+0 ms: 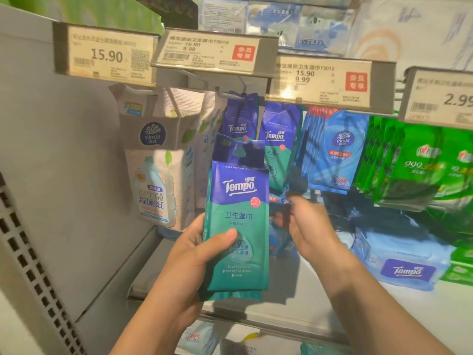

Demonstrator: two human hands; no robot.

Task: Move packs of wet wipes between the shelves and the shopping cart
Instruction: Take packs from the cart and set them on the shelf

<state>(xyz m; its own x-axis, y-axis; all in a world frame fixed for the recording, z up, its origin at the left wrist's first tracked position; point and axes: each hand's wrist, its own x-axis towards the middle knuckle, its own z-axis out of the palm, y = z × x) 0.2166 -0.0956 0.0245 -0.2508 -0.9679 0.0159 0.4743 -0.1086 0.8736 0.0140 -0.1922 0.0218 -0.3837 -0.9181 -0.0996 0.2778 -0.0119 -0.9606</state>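
My left hand grips a blue and green Tempo wet wipes pack by its lower half, thumb across the front. The pack stands upright in front of the shelf, just below the metal peg hook. Two more Tempo packs hang behind it, one on that hook and one to its right. My right hand hovers just right of the held pack, fingers relaxed and holding nothing. The shopping cart is out of view.
White Vinda packs hang at the left, blue Vinda packs and green packs at the right. Price tags line the rail above. A flat Tempo pack lies on the grey shelf. A perforated side panel stands at the left.
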